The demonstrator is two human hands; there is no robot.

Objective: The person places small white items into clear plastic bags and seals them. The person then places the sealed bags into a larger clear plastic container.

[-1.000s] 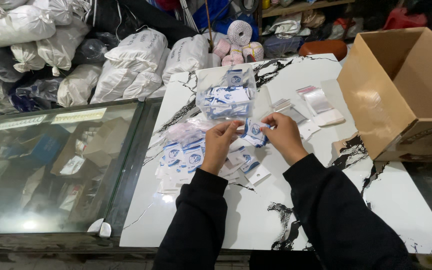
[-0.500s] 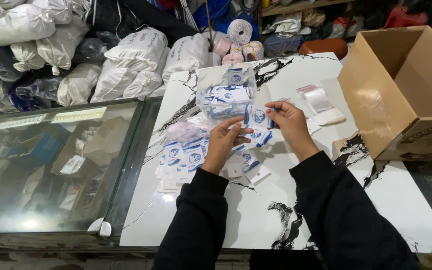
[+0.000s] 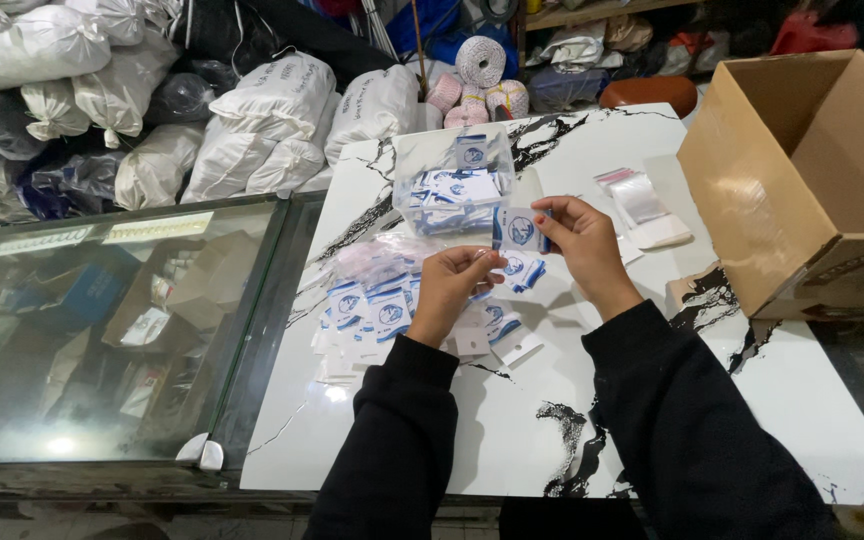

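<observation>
Setting: a cluttered storeroom or shop, with a white marble-patterned tabletop with black veins (image 3: 472, 440) in the middle of the view.
Near edge: two black sleeves (image 3: 392, 450) come up from the bottom of the view onto the tabletop.
Near left: a glass-topped display counter (image 3: 102, 330) stands against the left edge of the tabletop, with boxes and packets dimly visible under the glass.
Left hand: the left hand (image 3: 449, 290) is curled, its fingertips pinched over the small white paper labels with blue round marks (image 3: 372, 305) that lie spread in a loose pile on the tabletop just to its left; whether it grips one of them cannot be told.
Right hand: the right hand (image 3: 584, 245) is closed on a single white card with a blue round mark (image 3: 519, 230), pinched between thumb and fingers and held up above the tabletop, just right of the left hand.
Behind the hands: a clear plastic tub filled with more white and blue labels (image 3: 455, 180) sits just beyond the held card.
Right middle: a few clear plastic sleeves (image 3: 642, 205) lie flat on the tabletop, right of the right hand.
Far right: an open brown cardboard box (image 3: 802, 190) rests on the right side of the tabletop.
Far centre: pink and white spools of twine (image 3: 477, 80) stand past the far edge.
Far left: stuffed white cloth sacks (image 3: 282, 115) are heaped behind the counter.
</observation>
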